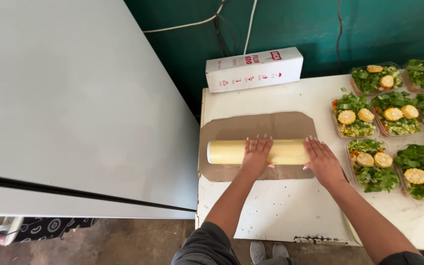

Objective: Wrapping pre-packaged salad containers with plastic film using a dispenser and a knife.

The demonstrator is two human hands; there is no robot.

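A pale yellow roll of cling film (229,152) lies sideways on a brown cardboard sheet (226,128) on the white table (280,211). My left hand (256,156) rests flat on the roll's middle, fingers spread and pointing away from me. At the roll's right end lies my right hand (323,161), its palm down and its fingers touching the roll. Neither hand grips anything.
A long white box (254,68) stands at the table's back edge against the green wall. Several clear trays of chopped greens and corn slices (366,166) fill the right side. A large white appliance (74,103) stands close on the left.
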